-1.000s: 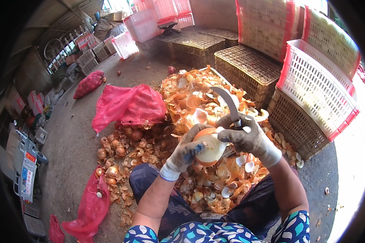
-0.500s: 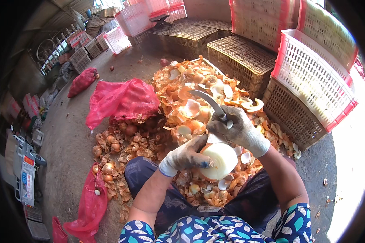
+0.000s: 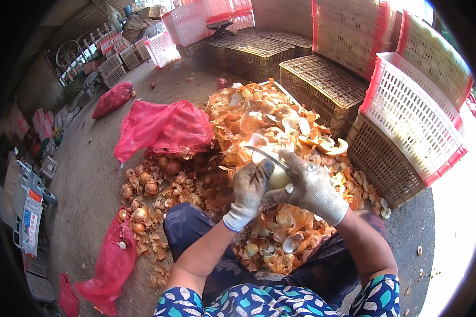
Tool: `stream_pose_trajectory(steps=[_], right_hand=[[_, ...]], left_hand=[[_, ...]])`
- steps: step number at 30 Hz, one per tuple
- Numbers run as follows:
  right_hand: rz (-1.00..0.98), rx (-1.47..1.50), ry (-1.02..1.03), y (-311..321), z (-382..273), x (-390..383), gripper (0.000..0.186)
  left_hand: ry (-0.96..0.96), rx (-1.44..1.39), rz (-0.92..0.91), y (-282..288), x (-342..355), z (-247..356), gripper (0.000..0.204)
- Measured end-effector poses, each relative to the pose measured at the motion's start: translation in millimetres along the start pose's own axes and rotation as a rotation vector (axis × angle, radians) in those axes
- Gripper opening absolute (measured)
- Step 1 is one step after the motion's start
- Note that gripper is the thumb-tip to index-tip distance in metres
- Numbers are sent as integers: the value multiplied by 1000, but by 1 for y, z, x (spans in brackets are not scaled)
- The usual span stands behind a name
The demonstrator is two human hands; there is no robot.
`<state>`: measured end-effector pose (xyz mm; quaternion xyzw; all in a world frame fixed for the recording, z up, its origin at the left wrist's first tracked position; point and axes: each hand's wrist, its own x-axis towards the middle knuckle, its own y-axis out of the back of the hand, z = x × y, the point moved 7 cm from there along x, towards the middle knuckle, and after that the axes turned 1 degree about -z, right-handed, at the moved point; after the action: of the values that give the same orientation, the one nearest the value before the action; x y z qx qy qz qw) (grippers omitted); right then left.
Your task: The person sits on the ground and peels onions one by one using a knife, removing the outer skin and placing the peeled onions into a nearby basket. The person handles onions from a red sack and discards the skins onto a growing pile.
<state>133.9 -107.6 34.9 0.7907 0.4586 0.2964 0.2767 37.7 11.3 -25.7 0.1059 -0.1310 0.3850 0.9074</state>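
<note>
A large, mostly peeled white onion point(image 3: 276, 179) is between my two gloved hands, above a heap of brown onion skins point(image 3: 285, 224). My left hand point(image 3: 250, 191) is closed on the onion's left side, thumb up. On its right, my right hand point(image 3: 311, 186) grips a small knife with a curved blade point(image 3: 268, 155); its handle is hidden in the glove. The blade crosses over the top of the onion and points left. My right fingers lie close to the onion, partly covering it.
A red mesh sack point(image 3: 166, 129) with unpeeled onions point(image 3: 145, 182) spilling out lies left of the heap. Another red net point(image 3: 111, 264) is nearer me. White-and-red plastic crates point(image 3: 412, 116) and brown crates point(image 3: 322, 84) stand at the right and back. A vehicle point(image 3: 29, 211) is at far left.
The onion has moved up and away from me and is turned, now largely covered by the hands. My left hand has shifted right and up; the knife blade has come down over the onion.
</note>
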Motion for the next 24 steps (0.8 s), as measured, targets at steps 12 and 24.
stream_pose_trajectory(steps=[12,24], right_hand=[[324,791,-23,15,-9,14,58],[103,1341,-612,-4,28,7,46]], left_hand=[[239,-1203,265,48,44,-56,35],[-542,288,-69,10,11,67,70]])
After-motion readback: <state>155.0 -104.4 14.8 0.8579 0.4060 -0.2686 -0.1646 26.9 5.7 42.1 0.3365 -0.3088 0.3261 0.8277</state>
